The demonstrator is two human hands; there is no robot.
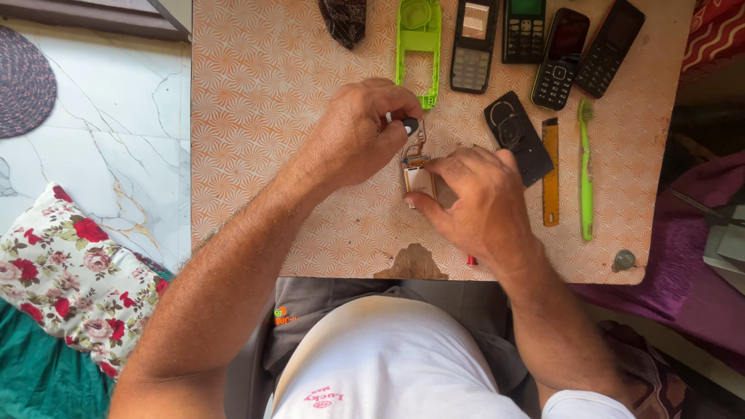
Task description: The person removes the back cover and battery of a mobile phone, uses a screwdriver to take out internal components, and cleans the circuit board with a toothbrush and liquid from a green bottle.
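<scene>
At the middle of a small patterned table (264,140), my right hand (477,206) pinches a small phone circuit board (419,180) with a metal shield against the tabletop. My left hand (361,132) holds a little dark part (410,125) on a thin flex strip (420,144) that runs up from the board. Both hands are closed on these pieces, close together.
A green phone frame (417,46), a black phone back cover (518,138), several keypad phones (475,46) along the far edge, a yellow ruler-like tool (550,172), a green toothbrush (586,167), a dark cloth (344,19), a floral cushion (74,271) on the floor at left.
</scene>
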